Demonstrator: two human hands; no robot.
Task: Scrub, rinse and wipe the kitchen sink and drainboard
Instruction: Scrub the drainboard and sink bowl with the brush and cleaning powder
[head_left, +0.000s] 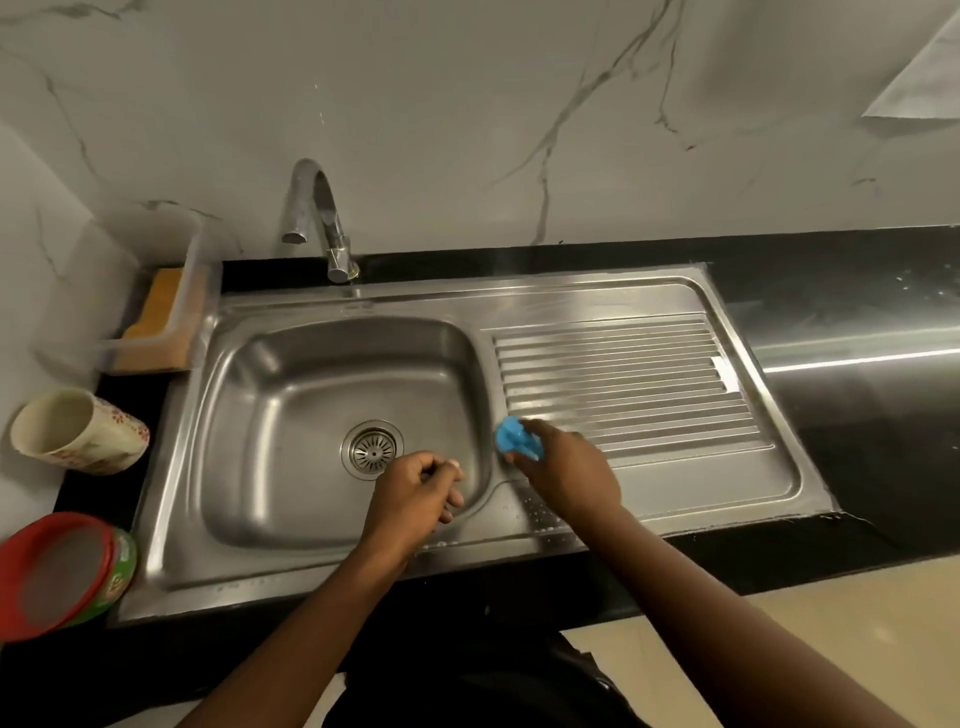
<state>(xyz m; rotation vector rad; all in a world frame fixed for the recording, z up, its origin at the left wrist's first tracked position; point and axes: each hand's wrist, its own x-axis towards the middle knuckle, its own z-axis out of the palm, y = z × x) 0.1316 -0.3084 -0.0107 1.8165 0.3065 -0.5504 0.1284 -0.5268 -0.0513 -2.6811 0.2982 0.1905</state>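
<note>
Our R hand (563, 470) grips a bunched blue cloth (515, 440), the wad poking out of the grip twd upper left, at drainboard (623, 374) edge; L hand (415, 493) loosely curled, holding nothing.

Left hand (410, 491) loosely curled and empty, right hand (566, 470) tight around blue cloth (511, 440)

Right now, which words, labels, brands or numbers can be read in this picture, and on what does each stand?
Nothing can be read for certain.
Red-lidded green jar: printed label, too blurred to read.
Sink rim below the tap: small stamped mark, too small to read.
</note>
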